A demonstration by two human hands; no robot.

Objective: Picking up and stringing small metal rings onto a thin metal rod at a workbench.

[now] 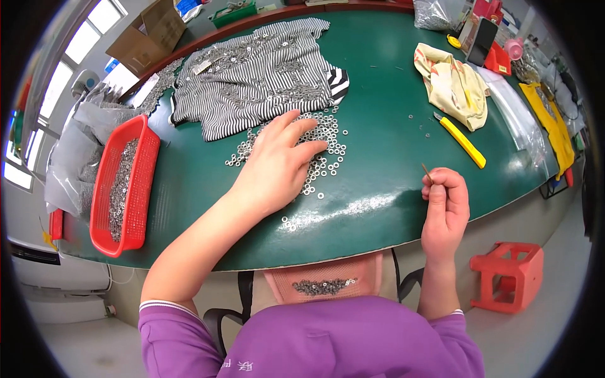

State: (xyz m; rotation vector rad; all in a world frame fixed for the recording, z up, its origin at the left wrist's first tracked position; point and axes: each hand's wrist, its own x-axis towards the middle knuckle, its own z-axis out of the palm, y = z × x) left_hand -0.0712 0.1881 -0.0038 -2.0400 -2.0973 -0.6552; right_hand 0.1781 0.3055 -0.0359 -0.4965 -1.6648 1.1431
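One loose pile of small metal washers mid-table on green table, too many to count. Left hand spread flat, fingers extended, palm down on near-left part of pile. Right hand closed in pinch around one thin stick, near-right table edge, well apart from pile. One red basket of washers far left, one yellow utility knife right, one striped cloth far side, one red stool on floor right
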